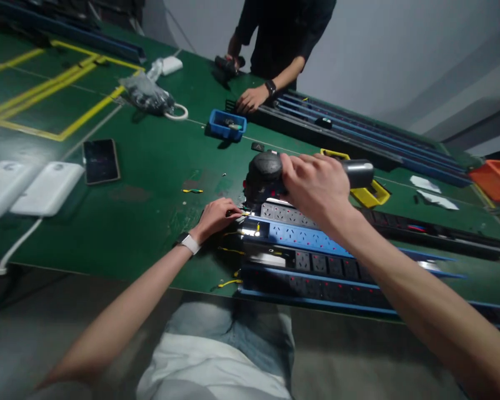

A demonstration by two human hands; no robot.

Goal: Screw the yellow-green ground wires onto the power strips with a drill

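In the head view, a black power tool [263, 173] is grasped by the right hand [316, 183] at one o'clock, above socket strips [306, 236], while a yellow-green wire [245, 214] is pinched by the left hand [217, 215], toward eleven o'clock.

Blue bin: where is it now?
In the head view, the blue bin sits on the table, above and slightly left of centre, between the plastic bag and the co-worker's left hand.
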